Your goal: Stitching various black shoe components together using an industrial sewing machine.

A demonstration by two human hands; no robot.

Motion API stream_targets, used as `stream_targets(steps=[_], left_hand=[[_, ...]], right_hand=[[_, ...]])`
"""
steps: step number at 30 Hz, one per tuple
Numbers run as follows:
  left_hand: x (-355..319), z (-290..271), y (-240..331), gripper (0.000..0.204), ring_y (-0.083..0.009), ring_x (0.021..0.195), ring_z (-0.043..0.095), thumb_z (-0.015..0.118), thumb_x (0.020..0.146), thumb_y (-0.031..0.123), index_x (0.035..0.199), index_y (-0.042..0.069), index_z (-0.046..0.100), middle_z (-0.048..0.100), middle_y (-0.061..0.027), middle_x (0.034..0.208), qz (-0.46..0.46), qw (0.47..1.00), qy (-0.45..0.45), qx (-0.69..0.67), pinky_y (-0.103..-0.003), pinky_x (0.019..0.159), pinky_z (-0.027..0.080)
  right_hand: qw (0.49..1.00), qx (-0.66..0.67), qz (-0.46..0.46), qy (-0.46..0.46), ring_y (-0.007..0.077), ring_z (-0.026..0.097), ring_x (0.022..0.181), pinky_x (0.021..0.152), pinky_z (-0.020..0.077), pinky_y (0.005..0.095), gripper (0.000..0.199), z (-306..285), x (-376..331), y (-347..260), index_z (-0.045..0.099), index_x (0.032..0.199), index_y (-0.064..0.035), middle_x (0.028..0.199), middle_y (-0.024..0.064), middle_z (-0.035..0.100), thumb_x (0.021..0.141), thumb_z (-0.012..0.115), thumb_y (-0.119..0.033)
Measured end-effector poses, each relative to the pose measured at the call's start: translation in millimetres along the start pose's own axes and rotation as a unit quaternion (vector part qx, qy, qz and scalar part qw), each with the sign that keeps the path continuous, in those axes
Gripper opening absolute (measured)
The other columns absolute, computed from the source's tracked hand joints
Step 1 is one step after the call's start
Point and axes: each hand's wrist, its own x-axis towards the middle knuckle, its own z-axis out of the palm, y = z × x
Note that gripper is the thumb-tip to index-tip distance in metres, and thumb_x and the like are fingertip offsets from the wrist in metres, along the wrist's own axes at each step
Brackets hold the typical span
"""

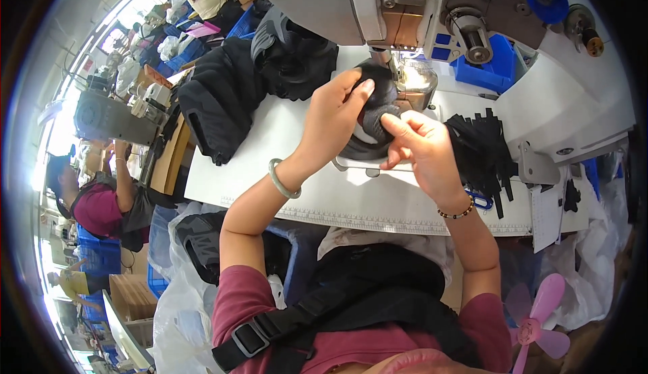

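Observation:
A black and grey fabric piece (pixel 370 114) lies under the needle of a white sewing machine (pixel 378 3) on the white table (pixel 270 165). My left hand (pixel 334 114) presses its fingertips on the top left of the piece. My right hand (pixel 422 148) pinches the piece's right edge just in front of the presser foot (pixel 398 80). A green bangle sits on my left wrist and a bead bracelet on my right.
A pile of black fabric pieces (pixel 229 90) lies at the table's left. Black strips (pixel 482 148) and blue-handled scissors (pixel 479 202) lie right of my hand. Blue bins (pixel 489 70) stand behind. A pink fan (pixel 536 323) sits lower right. Other people work at the left.

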Motion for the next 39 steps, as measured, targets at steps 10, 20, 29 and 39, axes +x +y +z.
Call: stream_targets(steps=[10,20,29,39], left_hand=[[41,3,-4,0.015,-0.0060,0.048,0.044,0.051,0.090,0.008,0.085,-0.003,0.059,0.050,-0.0005,0.059,-0.039,0.995,-0.069,-0.061,-0.023,0.044,0.035],[41,6,-8,0.019,-0.0061,0.046,0.041,0.050,0.090,0.007,0.078,-0.005,0.058,0.047,0.0001,0.054,-0.036,0.995,-0.056,-0.077,-0.024,0.042,0.033],[40,9,-14,0.020,-0.0038,0.049,0.039,0.051,0.091,0.009,0.078,-0.005,0.059,0.047,0.0013,0.055,-0.045,0.991,-0.053,-0.111,-0.023,0.044,0.031],[37,24,-26,0.008,-0.0045,0.059,0.044,0.052,0.088,0.003,0.089,-0.003,0.056,0.052,0.0017,0.066,0.018,0.987,0.028,-0.155,-0.021,0.052,0.036]], right_hand=[[0.953,-0.155,-0.226,0.131,0.0074,0.052,0.042,0.042,0.0460,0.0227,0.016,1,12,1,0.059,0.078,0.0039,0.054,0.0027,0.054,0.088,0.060,-0.008],[0.952,-0.161,-0.225,0.132,0.0075,0.052,0.043,0.042,0.0470,0.0233,0.017,1,12,2,0.058,0.078,0.0052,0.056,0.0038,0.055,0.087,0.060,-0.008],[0.960,-0.140,-0.211,0.116,0.0069,0.050,0.042,0.041,0.0452,0.0225,0.013,-2,11,2,0.059,0.081,0.0057,0.059,0.0039,0.056,0.087,0.060,-0.006],[0.957,-0.197,-0.181,0.117,0.0064,0.052,0.045,0.044,0.0426,0.0211,0.013,-9,6,-3,0.061,0.087,0.0056,0.062,0.0047,0.059,0.087,0.061,-0.007]])
